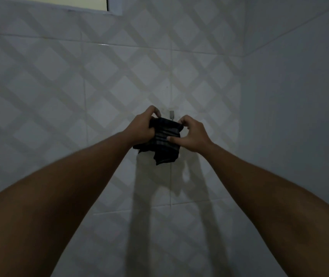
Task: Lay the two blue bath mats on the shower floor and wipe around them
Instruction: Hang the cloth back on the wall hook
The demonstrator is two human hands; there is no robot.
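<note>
Both hands (167, 132) on dark cloth (164, 140) below wall hook (171, 113)

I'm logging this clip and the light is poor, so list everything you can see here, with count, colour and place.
cloth: one, dark with faint stripes, bunched between both hands in front of the wall
wall hook: one, small, metallic grey, on the tiled wall just above the cloth
tiled wall: one, pale with a diamond lattice pattern, facing the camera
side wall: one, plain pale grey, at right
window opening: one, pale yellowish, top edge
bath mats: none in view
left hand: one, gripping the cloth's left side
right hand: one, pinching its right side
</note>
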